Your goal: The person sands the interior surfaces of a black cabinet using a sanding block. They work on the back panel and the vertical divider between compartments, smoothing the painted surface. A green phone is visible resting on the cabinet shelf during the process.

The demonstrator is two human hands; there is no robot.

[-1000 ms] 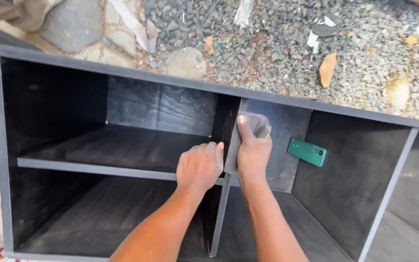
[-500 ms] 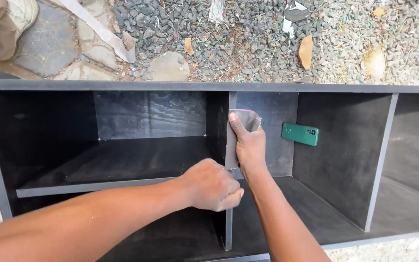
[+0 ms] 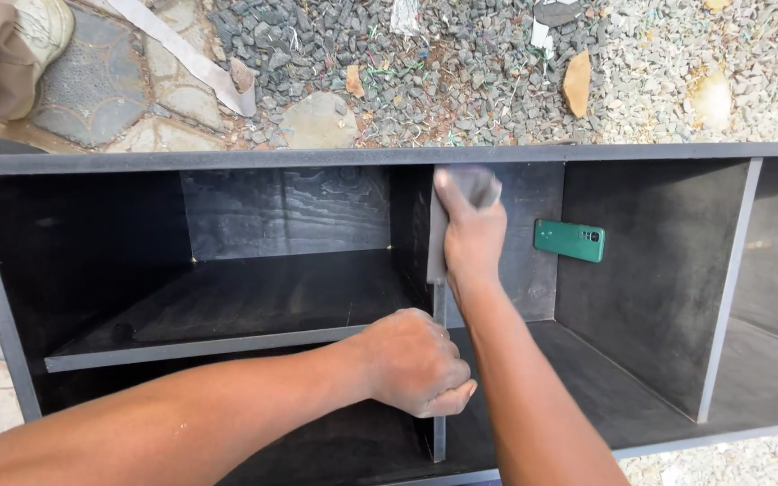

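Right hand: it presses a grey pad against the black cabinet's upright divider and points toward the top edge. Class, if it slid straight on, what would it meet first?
Probably the cabinet's top panel: the right hand with its grey pad is already just below it on the divider. Depth is hard to judge.

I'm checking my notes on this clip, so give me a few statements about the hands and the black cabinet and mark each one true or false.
1. The right hand presses a grey sanding pad against the vertical divider. True.
2. The left hand hangs free of the black cabinet. False: it grips the divider's front edge.
3. A green phone lies in the middle compartment. True.
4. The cabinet stands on carpet. False: on gravel and stones.
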